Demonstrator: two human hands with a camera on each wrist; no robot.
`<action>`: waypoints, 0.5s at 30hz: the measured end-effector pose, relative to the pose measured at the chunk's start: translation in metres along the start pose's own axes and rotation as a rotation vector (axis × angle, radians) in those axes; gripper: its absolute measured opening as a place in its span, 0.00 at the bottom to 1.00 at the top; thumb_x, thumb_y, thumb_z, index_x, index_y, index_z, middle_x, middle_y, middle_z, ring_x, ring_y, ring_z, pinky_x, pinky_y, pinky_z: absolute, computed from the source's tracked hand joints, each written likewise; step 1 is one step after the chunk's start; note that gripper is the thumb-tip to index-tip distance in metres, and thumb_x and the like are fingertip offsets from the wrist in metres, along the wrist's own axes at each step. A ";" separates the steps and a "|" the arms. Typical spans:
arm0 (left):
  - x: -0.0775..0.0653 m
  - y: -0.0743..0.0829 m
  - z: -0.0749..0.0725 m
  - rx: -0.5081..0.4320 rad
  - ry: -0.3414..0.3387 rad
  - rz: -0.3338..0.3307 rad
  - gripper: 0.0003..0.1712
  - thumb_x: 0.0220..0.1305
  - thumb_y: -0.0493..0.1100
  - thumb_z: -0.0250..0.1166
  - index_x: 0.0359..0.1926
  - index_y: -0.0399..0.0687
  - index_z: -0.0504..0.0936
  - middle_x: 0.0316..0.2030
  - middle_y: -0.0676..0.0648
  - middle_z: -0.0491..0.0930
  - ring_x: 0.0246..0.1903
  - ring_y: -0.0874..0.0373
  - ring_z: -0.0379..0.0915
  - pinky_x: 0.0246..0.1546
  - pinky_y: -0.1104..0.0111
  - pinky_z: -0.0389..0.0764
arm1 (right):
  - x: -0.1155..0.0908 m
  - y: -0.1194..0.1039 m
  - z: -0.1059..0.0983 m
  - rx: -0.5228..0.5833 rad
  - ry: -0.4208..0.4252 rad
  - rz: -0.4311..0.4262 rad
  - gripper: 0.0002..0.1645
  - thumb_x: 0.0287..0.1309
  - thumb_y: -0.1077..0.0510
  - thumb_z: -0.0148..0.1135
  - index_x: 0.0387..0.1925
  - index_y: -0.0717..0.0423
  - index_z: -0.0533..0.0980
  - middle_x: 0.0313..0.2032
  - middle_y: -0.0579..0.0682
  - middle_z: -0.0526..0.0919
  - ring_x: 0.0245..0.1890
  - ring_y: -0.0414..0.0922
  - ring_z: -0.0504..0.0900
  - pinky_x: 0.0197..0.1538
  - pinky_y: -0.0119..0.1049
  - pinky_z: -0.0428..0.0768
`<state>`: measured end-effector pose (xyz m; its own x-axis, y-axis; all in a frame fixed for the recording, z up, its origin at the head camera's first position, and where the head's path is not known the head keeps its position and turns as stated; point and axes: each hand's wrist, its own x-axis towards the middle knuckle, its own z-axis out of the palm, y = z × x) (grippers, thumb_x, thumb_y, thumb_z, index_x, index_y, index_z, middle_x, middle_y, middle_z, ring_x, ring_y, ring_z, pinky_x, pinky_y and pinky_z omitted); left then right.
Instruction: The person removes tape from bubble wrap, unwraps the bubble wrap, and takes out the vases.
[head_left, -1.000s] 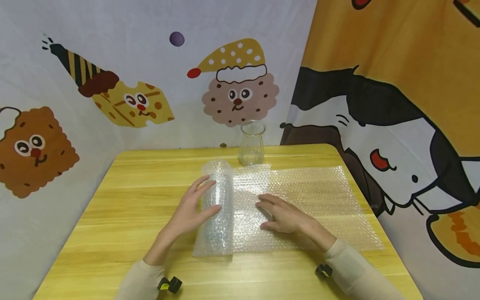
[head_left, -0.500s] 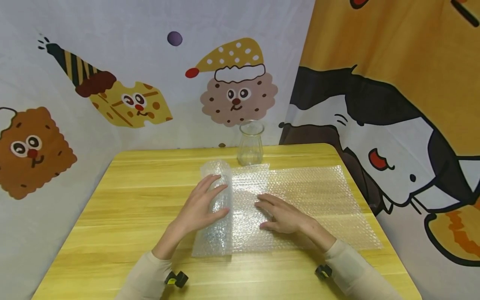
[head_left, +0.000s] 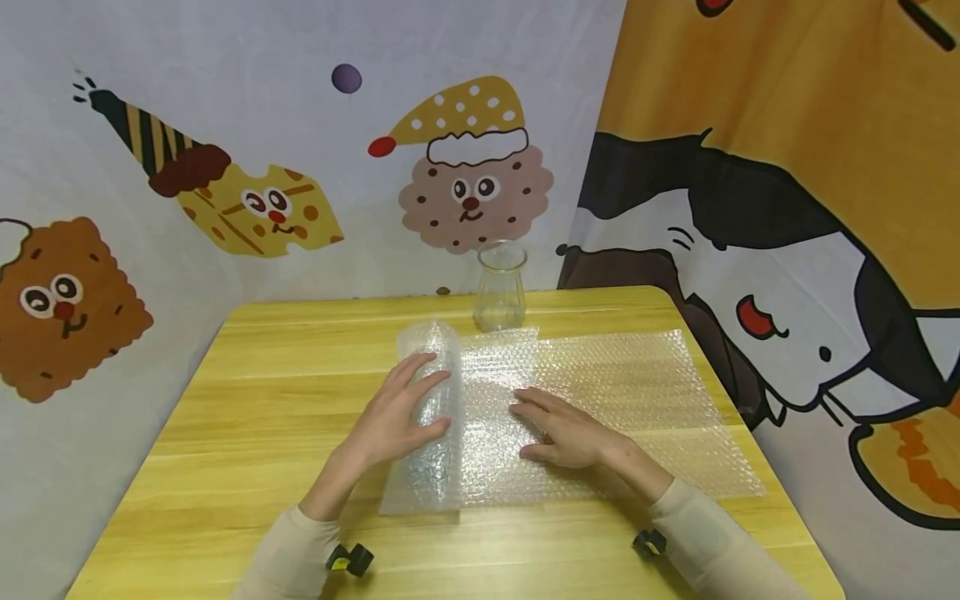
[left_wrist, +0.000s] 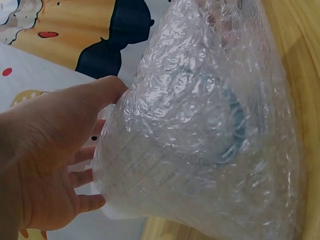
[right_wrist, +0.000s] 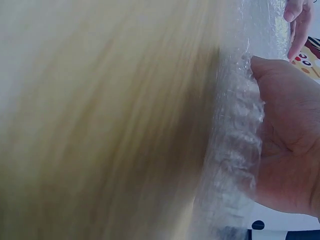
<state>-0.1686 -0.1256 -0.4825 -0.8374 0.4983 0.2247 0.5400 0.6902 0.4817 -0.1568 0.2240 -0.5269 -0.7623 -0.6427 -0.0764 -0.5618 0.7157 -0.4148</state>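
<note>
A roll of bubble wrap lies on the table, lengthwise away from me. Through its layers in the left wrist view shows a round, bluish rim of something wrapped inside. My left hand rests on the roll's left side and top, fingers spread and lightly bent. To the right the unrolled bubble wrap sheet lies flat, with an overlapping piece near the roll. My right hand rests on this sheet, fingers loosely extended and thumb apart, holding nothing.
Behind the sheet, near the table's back edge, stands a clear glass vase with a flared rim. The wooden table meets cloth hangings with cartoon prints at the back and sides.
My left hand has moved right, further over the roll, then slightly back left. The roll has shifted a little left. My right hand stays in place.
</note>
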 end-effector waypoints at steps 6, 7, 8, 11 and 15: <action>-0.003 -0.005 -0.002 -0.035 -0.005 -0.014 0.47 0.63 0.54 0.83 0.80 0.51 0.78 0.88 0.40 0.62 0.89 0.35 0.55 0.83 0.28 0.66 | 0.000 -0.001 0.000 0.002 -0.007 0.000 0.47 0.77 0.39 0.70 0.85 0.56 0.67 0.88 0.63 0.62 0.88 0.66 0.62 0.89 0.68 0.64; -0.004 -0.006 -0.003 -0.042 -0.004 -0.015 0.47 0.63 0.54 0.83 0.80 0.51 0.78 0.88 0.40 0.62 0.89 0.35 0.55 0.83 0.28 0.66 | 0.000 -0.001 0.000 0.002 -0.008 0.000 0.47 0.77 0.39 0.70 0.85 0.56 0.67 0.88 0.63 0.62 0.88 0.66 0.62 0.89 0.68 0.64; -0.004 -0.007 -0.003 -0.050 -0.001 -0.014 0.47 0.63 0.54 0.82 0.81 0.51 0.77 0.88 0.40 0.62 0.89 0.35 0.55 0.83 0.28 0.66 | 0.000 -0.001 -0.001 0.001 -0.008 0.000 0.47 0.77 0.39 0.70 0.85 0.57 0.67 0.88 0.63 0.62 0.88 0.66 0.62 0.89 0.68 0.64; -0.006 -0.011 -0.004 -0.071 0.006 -0.012 0.47 0.63 0.53 0.82 0.81 0.52 0.77 0.88 0.40 0.61 0.88 0.35 0.55 0.82 0.26 0.66 | 0.001 -0.001 -0.001 -0.003 -0.010 0.003 0.47 0.77 0.39 0.70 0.85 0.56 0.67 0.88 0.63 0.62 0.88 0.66 0.62 0.89 0.68 0.64; -0.009 -0.016 -0.006 -0.085 0.011 0.006 0.47 0.64 0.52 0.82 0.81 0.52 0.76 0.88 0.39 0.61 0.88 0.34 0.57 0.81 0.26 0.67 | 0.001 -0.002 -0.003 -0.004 -0.014 0.005 0.47 0.77 0.39 0.70 0.85 0.56 0.67 0.88 0.63 0.62 0.88 0.66 0.62 0.89 0.68 0.64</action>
<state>-0.1704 -0.1444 -0.4876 -0.8354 0.4962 0.2365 0.5360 0.6398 0.5507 -0.1574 0.2229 -0.5240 -0.7603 -0.6431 -0.0908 -0.5596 0.7196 -0.4110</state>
